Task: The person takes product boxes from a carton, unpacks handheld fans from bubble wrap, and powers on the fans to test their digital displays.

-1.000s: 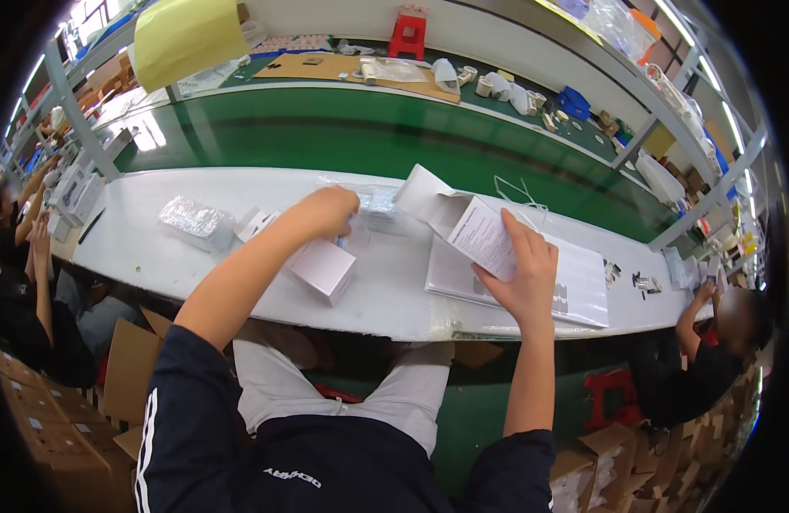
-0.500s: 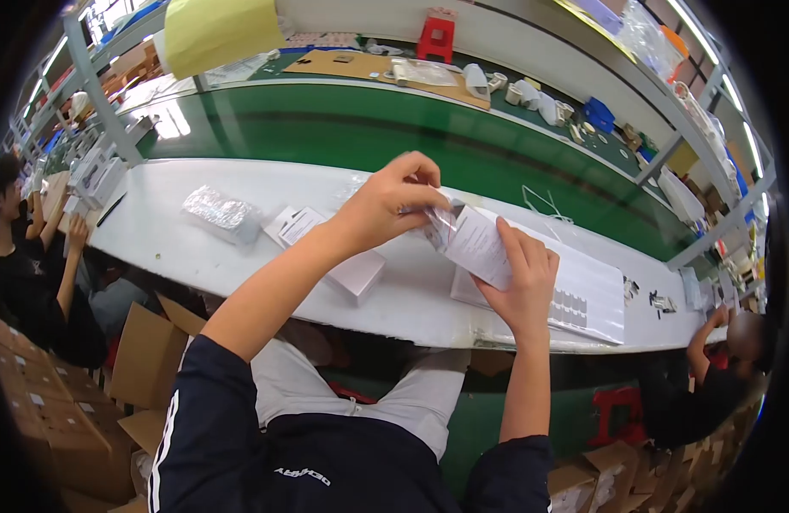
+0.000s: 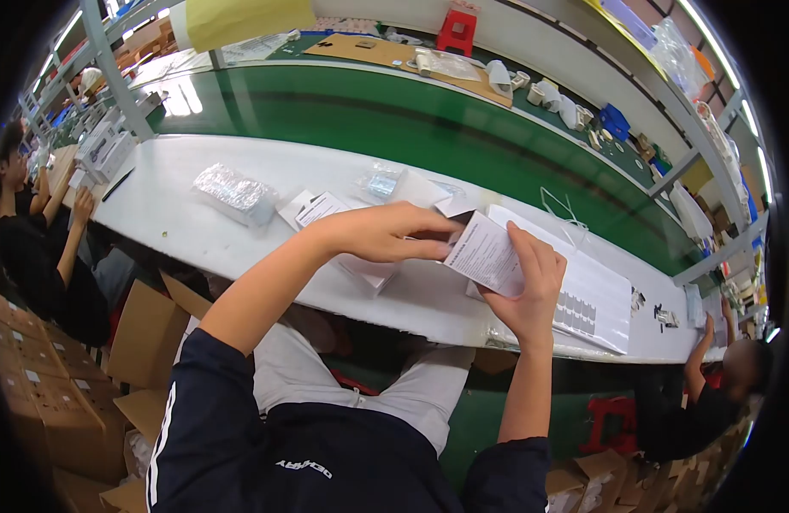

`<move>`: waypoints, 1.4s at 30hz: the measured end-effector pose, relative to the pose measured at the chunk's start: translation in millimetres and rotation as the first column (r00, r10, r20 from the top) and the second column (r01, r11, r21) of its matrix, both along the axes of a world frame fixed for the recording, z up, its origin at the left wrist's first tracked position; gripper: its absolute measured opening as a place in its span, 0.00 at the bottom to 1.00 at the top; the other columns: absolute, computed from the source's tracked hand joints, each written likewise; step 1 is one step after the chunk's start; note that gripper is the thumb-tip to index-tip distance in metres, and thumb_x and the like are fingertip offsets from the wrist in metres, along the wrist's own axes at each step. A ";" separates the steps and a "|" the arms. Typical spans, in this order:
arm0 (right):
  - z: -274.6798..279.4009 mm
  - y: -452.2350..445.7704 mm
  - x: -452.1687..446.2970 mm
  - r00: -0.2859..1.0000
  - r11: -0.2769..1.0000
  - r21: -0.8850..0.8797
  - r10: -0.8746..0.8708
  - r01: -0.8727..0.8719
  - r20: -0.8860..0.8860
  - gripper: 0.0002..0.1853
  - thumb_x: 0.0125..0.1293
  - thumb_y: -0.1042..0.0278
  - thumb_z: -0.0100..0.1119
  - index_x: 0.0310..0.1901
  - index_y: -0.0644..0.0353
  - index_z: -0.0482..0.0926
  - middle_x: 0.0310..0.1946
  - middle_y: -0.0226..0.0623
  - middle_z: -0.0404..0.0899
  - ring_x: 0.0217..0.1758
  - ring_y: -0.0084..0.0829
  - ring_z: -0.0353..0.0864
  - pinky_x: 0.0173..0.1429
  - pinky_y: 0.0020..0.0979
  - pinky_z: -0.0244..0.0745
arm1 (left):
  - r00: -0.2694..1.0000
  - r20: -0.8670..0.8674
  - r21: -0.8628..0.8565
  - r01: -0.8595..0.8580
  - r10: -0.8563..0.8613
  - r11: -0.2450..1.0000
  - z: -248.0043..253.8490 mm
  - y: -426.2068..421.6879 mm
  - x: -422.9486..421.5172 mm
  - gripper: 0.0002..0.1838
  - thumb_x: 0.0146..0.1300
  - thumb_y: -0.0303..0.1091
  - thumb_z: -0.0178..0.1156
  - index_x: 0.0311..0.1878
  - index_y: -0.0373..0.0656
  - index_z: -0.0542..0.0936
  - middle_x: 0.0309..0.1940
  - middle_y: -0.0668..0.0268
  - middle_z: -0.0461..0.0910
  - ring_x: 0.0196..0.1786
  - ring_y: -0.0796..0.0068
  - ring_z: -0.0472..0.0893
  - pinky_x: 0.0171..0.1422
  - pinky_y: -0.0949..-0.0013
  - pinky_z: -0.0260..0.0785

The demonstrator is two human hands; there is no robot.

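Note:
My right hand (image 3: 531, 278) grips a small white box (image 3: 487, 255) with printed text on its side; its flap stands open toward the left. At the box's open end is my left hand (image 3: 394, 232), its fingertips at the opening; what they hold, if anything, is hidden. Below my left forearm lies another white box (image 3: 370, 272), partly covered. A white printed carton (image 3: 320, 208) is just beyond that forearm. Clear plastic-wrapped items (image 3: 381, 182) rest behind my left hand. Farther left sits a bubble-wrapped bundle (image 3: 233, 195).
White sheets with grey marks (image 3: 595, 295) lie on the white table (image 3: 176, 218) at the right, near small dark parts (image 3: 665, 316). A black pen (image 3: 118, 184) is at the left. People sit at both sides. A green belt (image 3: 343, 120) runs behind the table.
My left hand has moved from the plastic-wrapped items to the open end of the box, then slightly lower. A clear bag seen in its fingers half a second ago is now hidden. The view has shifted.

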State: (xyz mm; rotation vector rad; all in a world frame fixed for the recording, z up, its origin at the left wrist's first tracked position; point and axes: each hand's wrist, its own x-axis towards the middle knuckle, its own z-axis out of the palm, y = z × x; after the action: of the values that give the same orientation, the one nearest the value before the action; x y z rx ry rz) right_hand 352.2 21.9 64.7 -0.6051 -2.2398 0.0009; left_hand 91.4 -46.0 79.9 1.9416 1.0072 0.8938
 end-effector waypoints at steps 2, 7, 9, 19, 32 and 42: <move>1.6 -3.7 -7.8 1.000 1.000 -0.013 -0.022 0.022 -0.015 0.46 0.32 0.67 0.79 0.62 0.56 0.77 0.51 0.35 0.81 0.52 0.36 0.79 0.57 0.38 0.63 | 0.999 0.045 -0.129 0.006 0.000 0.992 4.2 -4.8 0.7 0.24 0.79 0.44 0.45 0.64 0.34 0.74 0.55 0.49 0.78 0.56 0.53 0.77 0.64 0.62 0.67; 7.2 -6.2 -19.4 0.994 0.997 -0.013 -0.072 0.072 -0.087 0.47 0.32 0.65 0.80 0.64 0.56 0.76 0.52 0.37 0.81 0.53 0.36 0.79 0.56 0.37 0.64 | 0.931 -0.034 0.415 -0.318 0.364 0.852 22.9 -18.4 2.4 0.20 0.76 0.42 0.50 0.57 0.36 0.78 0.52 0.52 0.80 0.55 0.52 0.77 0.62 0.60 0.68; 8.3 -5.8 -22.6 0.990 0.996 -0.024 -0.093 0.091 -0.105 0.48 0.33 0.64 0.81 0.64 0.57 0.75 0.52 0.38 0.81 0.53 0.36 0.79 0.55 0.37 0.64 | 0.933 0.051 0.486 -0.335 0.357 0.807 21.8 -21.9 -2.9 0.18 0.74 0.42 0.53 0.53 0.37 0.80 0.44 0.53 0.82 0.47 0.49 0.78 0.57 0.58 0.69; -7.4 -18.9 -43.7 0.994 0.992 -0.101 -0.089 0.082 -0.066 0.47 0.39 0.59 0.81 0.65 0.58 0.73 0.52 0.37 0.82 0.52 0.37 0.79 0.51 0.39 0.65 | 0.675 -0.008 0.570 -0.603 0.737 0.558 -1.6 -71.3 -10.5 0.32 0.54 0.47 0.73 0.59 0.41 0.79 0.57 0.55 0.79 0.61 0.51 0.76 0.66 0.55 0.65; -17.9 -27.1 -69.7 0.959 0.937 -0.347 0.131 -0.038 0.250 0.53 0.45 0.45 0.78 0.71 0.60 0.65 0.56 0.46 0.77 0.53 0.47 0.78 0.53 0.43 0.71 | 0.665 -0.320 0.468 -0.508 0.675 0.723 -69.8 -112.6 -21.4 0.26 0.53 0.32 0.72 0.58 0.52 0.82 0.67 0.65 0.74 0.76 0.54 0.63 0.78 0.32 0.43; -34.4 5.2 -102.4 0.941 0.807 -0.530 0.335 -0.259 0.050 0.37 0.58 0.54 0.71 0.67 0.63 0.72 0.60 0.49 0.76 0.61 0.49 0.75 0.66 0.42 0.69 | 0.673 -0.345 0.429 -0.506 0.654 0.748 -30.9 -150.4 -103.1 0.30 0.54 0.31 0.71 0.63 0.46 0.79 0.73 0.56 0.66 0.77 0.49 0.60 0.79 0.50 0.54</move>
State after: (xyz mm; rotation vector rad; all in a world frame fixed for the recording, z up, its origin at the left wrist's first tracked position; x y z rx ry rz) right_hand 249.9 27.1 30.3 -0.5309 -2.4607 0.7705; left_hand -11.7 -196.4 49.0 2.1789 1.9886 0.9648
